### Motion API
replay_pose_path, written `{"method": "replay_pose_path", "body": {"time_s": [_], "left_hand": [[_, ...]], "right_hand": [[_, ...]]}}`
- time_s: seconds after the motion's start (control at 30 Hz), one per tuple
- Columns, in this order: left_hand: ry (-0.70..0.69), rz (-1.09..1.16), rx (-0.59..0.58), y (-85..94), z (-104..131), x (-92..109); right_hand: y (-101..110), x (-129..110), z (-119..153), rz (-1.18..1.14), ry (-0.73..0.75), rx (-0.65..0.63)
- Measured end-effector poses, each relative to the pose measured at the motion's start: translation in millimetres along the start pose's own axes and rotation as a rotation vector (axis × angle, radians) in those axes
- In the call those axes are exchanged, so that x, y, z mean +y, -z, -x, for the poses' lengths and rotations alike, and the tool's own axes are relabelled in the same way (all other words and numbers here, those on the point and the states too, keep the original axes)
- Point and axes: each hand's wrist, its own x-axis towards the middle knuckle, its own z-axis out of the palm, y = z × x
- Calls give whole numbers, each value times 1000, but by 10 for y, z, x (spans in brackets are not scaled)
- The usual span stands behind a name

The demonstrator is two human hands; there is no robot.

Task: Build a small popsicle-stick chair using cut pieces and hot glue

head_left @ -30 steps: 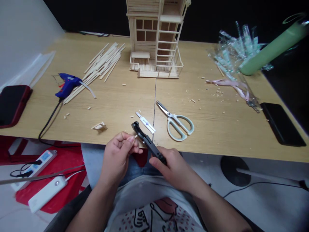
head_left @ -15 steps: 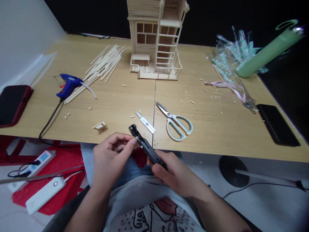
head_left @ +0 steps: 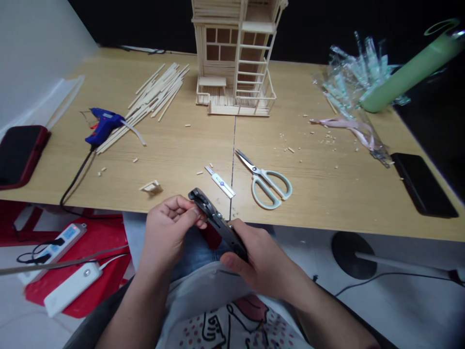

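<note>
My right hand [head_left: 250, 252] is wrapped around the handles of a black plier-like cutter [head_left: 218, 223], which tilts up and to the left over the table's front edge. Beside its jaw end, my left hand [head_left: 176, 218] is pinched closed; a small wooden stick at its fingertips is mostly hidden now. Just beyond the hands lie a white craft knife [head_left: 222, 184] and scissors [head_left: 267, 182] with pale handles. A tiny wooden piece of joined sticks [head_left: 151, 187] stands left of them, near the edge.
A wooden stick house [head_left: 232, 63] with a ladder stands at the back. Leftward are loose sticks [head_left: 156, 97], a blue glue gun [head_left: 103, 127] and a red-cased phone [head_left: 22, 155]. A green bottle [head_left: 410, 72], plastic wrappers [head_left: 348, 87] and a black phone [head_left: 425, 184] are at right.
The cutter has shifted slightly left and its handles look closer together. The small stick at my left fingertips, visible before at the jaws, is now mostly hidden. The view has shifted slightly.
</note>
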Motion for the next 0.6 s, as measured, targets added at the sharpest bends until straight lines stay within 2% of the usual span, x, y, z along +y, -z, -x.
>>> {"method": "replay_pose_path", "body": {"time_s": [0.3,0.6], "left_hand": [[-11,-64,-12,68,-75,-47],[39,35,-47,53,-77,-14]], "right_hand": [[-10,24,-21,114,-27,23],[-7,46,-35,178,-44,17]]}}
